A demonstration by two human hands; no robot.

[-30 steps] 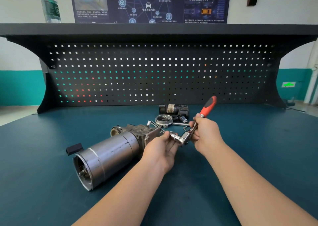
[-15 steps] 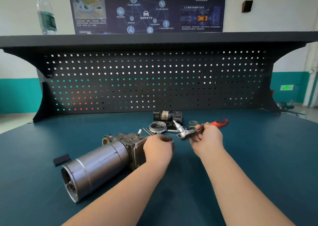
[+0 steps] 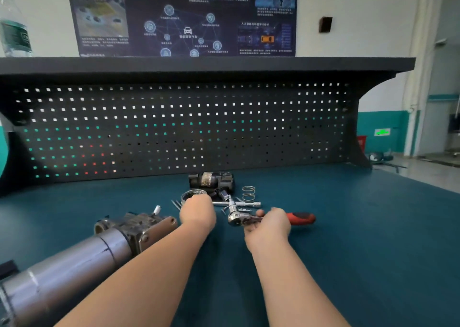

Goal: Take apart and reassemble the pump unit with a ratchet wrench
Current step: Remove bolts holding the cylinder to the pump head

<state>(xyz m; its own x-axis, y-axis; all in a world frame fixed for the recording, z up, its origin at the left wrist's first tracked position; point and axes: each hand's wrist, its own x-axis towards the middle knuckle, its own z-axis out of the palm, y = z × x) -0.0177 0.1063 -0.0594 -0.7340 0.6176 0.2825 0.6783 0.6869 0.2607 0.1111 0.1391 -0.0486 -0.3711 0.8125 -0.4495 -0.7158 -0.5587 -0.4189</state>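
The pump unit point(image 3: 82, 259), a long silver cylinder with a cast metal head, lies at the lower left of the blue table. My right hand point(image 3: 270, 223) grips the ratchet wrench point(image 3: 235, 218) by its shaft; the chrome head with a socket points left and up, and the red handle point(image 3: 300, 218) sticks out to the right. My left hand point(image 3: 198, 213) reaches forward over the loose parts, its knuckles up, at a metal ring point(image 3: 193, 193). Its fingers are hidden, so what it holds cannot be told.
A black pump part point(image 3: 211, 180), a coil spring point(image 3: 248, 193), a chrome extension bar point(image 3: 239, 204) and thin bolts point(image 3: 176, 204) lie behind my hands. A black pegboard point(image 3: 174, 127) closes off the back. A water bottle point(image 3: 13, 25) stands on the shelf.
My left hand has left the pump head and moved forward to the metal ring. My right hand has lowered the wrench so that it lies nearly level. The camera has tipped up and right.
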